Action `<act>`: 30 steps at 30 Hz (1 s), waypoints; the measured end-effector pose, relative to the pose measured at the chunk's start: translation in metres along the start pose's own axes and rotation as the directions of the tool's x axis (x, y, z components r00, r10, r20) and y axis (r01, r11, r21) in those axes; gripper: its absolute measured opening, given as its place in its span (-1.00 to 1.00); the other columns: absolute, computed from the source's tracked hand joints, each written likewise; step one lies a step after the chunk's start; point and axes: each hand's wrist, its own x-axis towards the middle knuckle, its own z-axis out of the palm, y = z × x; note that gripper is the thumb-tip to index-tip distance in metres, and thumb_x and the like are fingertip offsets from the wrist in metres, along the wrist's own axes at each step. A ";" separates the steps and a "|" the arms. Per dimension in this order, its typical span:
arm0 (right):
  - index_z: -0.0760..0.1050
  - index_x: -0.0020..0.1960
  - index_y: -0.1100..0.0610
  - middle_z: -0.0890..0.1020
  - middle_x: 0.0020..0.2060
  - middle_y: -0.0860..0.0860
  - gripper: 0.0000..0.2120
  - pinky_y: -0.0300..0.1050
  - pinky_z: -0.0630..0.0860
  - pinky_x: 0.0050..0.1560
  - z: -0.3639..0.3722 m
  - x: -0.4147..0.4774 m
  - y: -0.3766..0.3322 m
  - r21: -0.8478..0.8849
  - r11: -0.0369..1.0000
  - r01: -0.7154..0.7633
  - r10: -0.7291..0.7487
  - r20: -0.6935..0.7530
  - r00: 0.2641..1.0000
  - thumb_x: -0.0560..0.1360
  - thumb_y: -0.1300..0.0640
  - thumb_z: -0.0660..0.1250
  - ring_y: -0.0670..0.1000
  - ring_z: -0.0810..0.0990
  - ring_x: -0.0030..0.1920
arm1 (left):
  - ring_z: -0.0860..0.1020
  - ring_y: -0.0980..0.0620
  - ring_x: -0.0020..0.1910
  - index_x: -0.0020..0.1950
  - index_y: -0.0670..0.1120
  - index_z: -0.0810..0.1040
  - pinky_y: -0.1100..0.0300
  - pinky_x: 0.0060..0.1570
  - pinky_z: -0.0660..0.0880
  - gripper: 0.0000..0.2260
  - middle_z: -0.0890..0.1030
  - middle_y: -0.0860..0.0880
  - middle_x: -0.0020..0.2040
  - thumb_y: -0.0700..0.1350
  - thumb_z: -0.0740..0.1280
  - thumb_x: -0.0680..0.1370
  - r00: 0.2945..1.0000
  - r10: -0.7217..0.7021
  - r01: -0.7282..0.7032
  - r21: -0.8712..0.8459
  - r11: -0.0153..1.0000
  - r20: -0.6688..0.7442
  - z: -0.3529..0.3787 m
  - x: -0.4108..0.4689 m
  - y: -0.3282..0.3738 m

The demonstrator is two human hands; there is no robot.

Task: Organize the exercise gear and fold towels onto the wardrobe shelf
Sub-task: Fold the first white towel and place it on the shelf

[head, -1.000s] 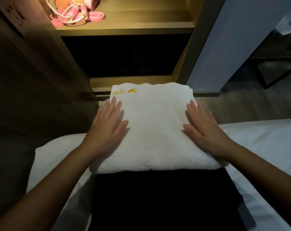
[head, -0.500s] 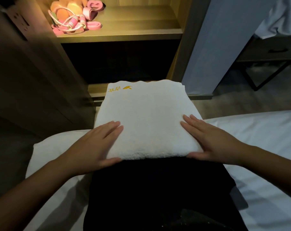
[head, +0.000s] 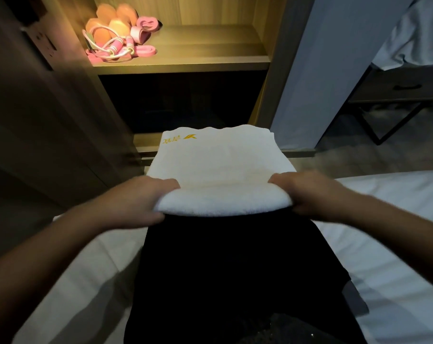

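Spread across the lower centre of the frame, over a white bed sheet: a wide black cloth.

Just above its far edge, at mid-frame: the left hand and right hand, both blurred, each gripping one near corner of a folded white terry towel. Fingers curled over the top, thumbs tucked beneath, pinching the thick rounded fold between them.

Runs left to right across the frame, that near fold, facing the camera. Stretches away up the frame from it, with the far edge pointing at the wardrobe and bearing a yellow embroidered logo in its far left corner. Looks close to square here; cannot tell which way the long axis lies. Hard to tell, too, whether resting on the black cloth or lifted off it.

Farther up, left of centre: a lit wooden wardrobe shelf, holding at its left end a pink skipping rope, pink flat bands and blurred orange rounded pieces, all touching in one heap.

At upper right: a dark desk with a drawer.
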 end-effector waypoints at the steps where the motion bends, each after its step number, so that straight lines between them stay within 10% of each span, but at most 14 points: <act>1: 0.44 0.15 -0.08 0.60 0.02 -0.09 -0.67 -0.16 0.34 -0.15 -0.015 0.005 0.007 0.036 0.999 0.015 -0.017 0.078 0.997 0.42 0.07 0.39 0.04 0.56 0.04 | 0.56 0.03 -0.05 0.05 0.08 0.52 0.13 -0.10 0.49 -0.72 0.60 0.10 -0.06 -0.07 0.38 0.35 0.997 -0.002 0.008 -0.084 0.996 0.073 -0.013 0.004 -0.004; 8: 0.53 0.20 0.17 0.67 0.07 0.07 -0.55 -0.09 0.59 0.00 -0.064 0.025 0.058 0.744 0.610 -0.274 -0.170 0.460 0.871 0.36 0.04 0.45 0.07 0.65 0.09 | 0.56 -0.27 0.19 0.30 -0.27 0.48 -0.11 0.11 0.52 -0.43 0.59 -0.26 0.20 -0.09 0.47 0.35 0.841 0.119 0.347 -0.695 0.629 0.527 -0.058 0.021 -0.050; 12: 0.49 0.23 0.16 0.63 0.12 0.15 -0.53 -0.02 0.55 -0.05 -0.056 0.053 0.077 0.856 0.265 -0.445 0.186 0.407 0.894 0.35 0.09 0.47 0.13 0.63 0.08 | 0.60 -0.20 0.08 0.19 -0.15 0.54 0.02 -0.08 0.57 -0.33 0.61 -0.20 0.12 0.06 0.63 0.17 0.883 -0.272 0.469 -0.726 0.503 0.381 -0.062 0.042 -0.072; 17: 0.57 0.08 0.15 0.72 -0.18 0.10 -0.74 -0.07 0.53 -0.21 -0.037 0.075 0.073 0.858 -0.281 -0.430 0.468 0.514 0.719 0.48 0.00 0.38 0.09 0.71 -0.23 | 0.54 -0.02 -0.08 0.21 -0.12 0.46 0.11 -0.26 0.43 -0.69 0.55 -0.17 0.10 -0.06 0.42 0.52 0.717 -0.689 0.411 -0.862 0.297 0.104 -0.038 0.087 -0.075; 24: 0.54 0.14 0.16 0.64 -0.01 0.06 -0.71 -0.05 0.48 -0.04 -0.010 0.096 0.064 0.905 -0.093 -0.416 0.693 0.359 0.625 0.56 -0.03 0.31 0.07 0.59 -0.03 | 0.49 -0.19 0.30 0.43 -0.14 0.41 -0.11 0.39 0.31 -0.49 0.51 -0.16 0.33 0.17 0.21 0.61 0.728 -0.620 0.393 -0.919 0.027 0.293 -0.037 0.098 -0.071; 30: 0.43 0.35 0.10 0.55 0.25 0.08 -0.60 0.00 0.44 0.08 0.017 0.099 0.061 0.869 0.169 -0.464 0.757 0.187 0.626 0.63 -0.11 0.16 0.06 0.51 0.12 | 0.53 -0.07 -0.15 0.09 -0.08 0.48 0.09 -0.12 0.45 -0.68 0.54 -0.07 -0.10 0.16 0.33 0.55 0.546 -0.794 0.468 -0.884 0.024 0.268 -0.003 0.077 -0.065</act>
